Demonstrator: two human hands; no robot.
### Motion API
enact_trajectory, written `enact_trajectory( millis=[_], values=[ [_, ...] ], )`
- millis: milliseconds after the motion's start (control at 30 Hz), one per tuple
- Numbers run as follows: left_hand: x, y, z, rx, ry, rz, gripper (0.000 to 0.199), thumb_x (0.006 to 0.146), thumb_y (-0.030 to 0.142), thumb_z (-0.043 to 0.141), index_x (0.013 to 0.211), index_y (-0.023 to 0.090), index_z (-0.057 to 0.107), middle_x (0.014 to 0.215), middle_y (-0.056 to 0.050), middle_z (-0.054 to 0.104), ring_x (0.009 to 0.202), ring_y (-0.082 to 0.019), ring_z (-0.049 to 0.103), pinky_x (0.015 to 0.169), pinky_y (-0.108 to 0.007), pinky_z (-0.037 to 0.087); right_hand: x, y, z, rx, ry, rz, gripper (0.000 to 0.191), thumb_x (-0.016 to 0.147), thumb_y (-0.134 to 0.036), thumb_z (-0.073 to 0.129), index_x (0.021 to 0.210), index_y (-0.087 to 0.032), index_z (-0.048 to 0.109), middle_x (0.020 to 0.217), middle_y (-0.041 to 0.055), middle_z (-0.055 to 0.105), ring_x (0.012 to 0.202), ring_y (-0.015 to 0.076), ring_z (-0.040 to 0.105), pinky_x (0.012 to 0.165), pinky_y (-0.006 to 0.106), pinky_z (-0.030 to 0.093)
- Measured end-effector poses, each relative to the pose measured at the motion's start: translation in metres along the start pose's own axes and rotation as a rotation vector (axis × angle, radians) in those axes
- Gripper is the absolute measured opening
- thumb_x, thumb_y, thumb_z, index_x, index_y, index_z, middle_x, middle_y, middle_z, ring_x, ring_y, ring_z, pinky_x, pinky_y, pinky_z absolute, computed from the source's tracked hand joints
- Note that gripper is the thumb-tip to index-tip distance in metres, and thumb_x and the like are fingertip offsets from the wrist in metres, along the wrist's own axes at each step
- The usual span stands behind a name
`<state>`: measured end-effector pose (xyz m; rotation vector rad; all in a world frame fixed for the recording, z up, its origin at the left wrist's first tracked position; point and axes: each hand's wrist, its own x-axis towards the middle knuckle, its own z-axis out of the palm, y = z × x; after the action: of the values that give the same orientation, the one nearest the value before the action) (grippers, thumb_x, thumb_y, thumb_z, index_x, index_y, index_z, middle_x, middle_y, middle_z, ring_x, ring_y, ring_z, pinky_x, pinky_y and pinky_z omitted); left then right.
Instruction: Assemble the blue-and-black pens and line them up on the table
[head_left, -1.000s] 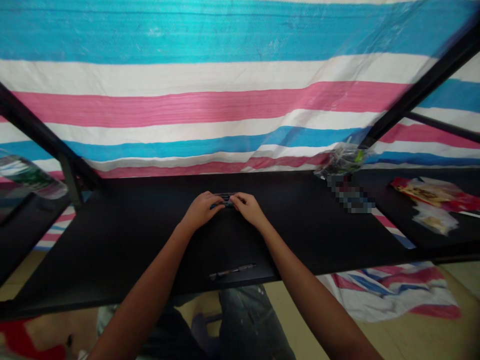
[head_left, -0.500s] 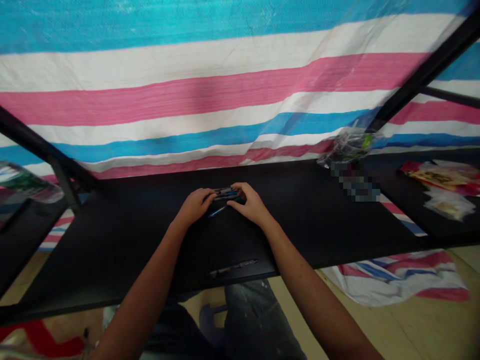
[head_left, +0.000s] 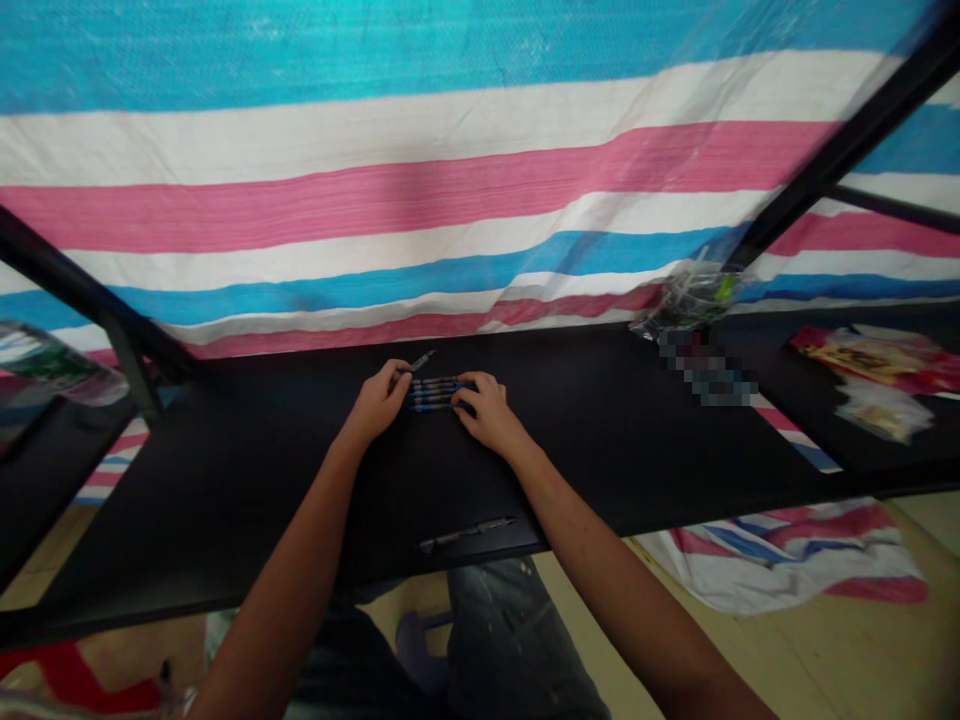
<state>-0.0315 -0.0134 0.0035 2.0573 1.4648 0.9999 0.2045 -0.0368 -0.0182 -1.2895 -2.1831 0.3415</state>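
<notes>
Several pens [head_left: 434, 394] lie side by side in a level row on the black tabletop, between my two hands. My left hand [head_left: 379, 402] is closed at the row's left end, its fingers pinching a single pen [head_left: 424, 360] that slants up and to the right behind the row. At the other end my right hand [head_left: 482, 408] curls its thumb and fingers round the right tips of the row, hiding them. Nearer to me, a separate dark pen [head_left: 466, 535] rests by the table's front edge, touched by neither hand.
The black table [head_left: 247, 500] stands against a striped sheet [head_left: 375, 215]. A crumpled clear plastic bag [head_left: 694, 295] sits at the back right, with red and yellow packaging [head_left: 874, 355] farther right. A plastic bottle [head_left: 56, 362] is at the left. Dark frame bars [head_left: 124, 365] rise at both sides.
The bunched pens between my hands now lie in an even row. My left hand has taken hold of one pen, now slanting behind the row. The pen near the front edge has not moved.
</notes>
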Motion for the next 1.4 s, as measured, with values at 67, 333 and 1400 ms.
enact_trajectory(
  millis=[67, 333, 1400],
  values=[
    [0.000, 0.002, 0.000, 0.008, -0.028, 0.016, 0.030, 0.098, 0.040, 0.045, 0.110, 0.019, 0.062, 0.076, 0.000, 0.060, 0.069, -0.015, 0.056, 0.067, -0.026, 0.043, 0.001, 0.000, 0.001, -0.016, 0.012, -0.016, 0.012, 0.087, -0.016, 0.065, 0.095, -0.023, 0.069, 0.130, 0.0116, 0.056, 0.128, 0.0300, 0.044, 0.098, 0.048, 0.039],
    [0.000, 0.000, 0.006, 0.017, -0.099, 0.052, 0.027, 0.094, 0.039, 0.052, 0.105, 0.018, 0.067, 0.073, 0.000, 0.063, 0.062, -0.014, 0.055, 0.062, -0.026, 0.043, 0.005, 0.003, 0.002, -0.001, 0.044, 0.005, 0.010, 0.088, -0.017, 0.063, 0.093, -0.024, 0.069, 0.127, 0.0112, 0.058, 0.126, 0.0298, 0.046, 0.098, 0.049, 0.038],
    [0.004, -0.012, 0.011, 0.088, 0.009, 0.135, 0.026, 0.094, 0.035, 0.053, 0.104, 0.016, 0.068, 0.105, -0.011, 0.068, 0.088, -0.020, 0.065, 0.079, -0.033, 0.053, 0.009, 0.010, -0.001, 0.060, 0.039, 0.087, 0.020, 0.082, -0.022, 0.066, 0.101, -0.023, 0.062, 0.128, 0.0117, 0.059, 0.126, 0.0310, 0.048, 0.099, 0.049, 0.039]
  ],
)
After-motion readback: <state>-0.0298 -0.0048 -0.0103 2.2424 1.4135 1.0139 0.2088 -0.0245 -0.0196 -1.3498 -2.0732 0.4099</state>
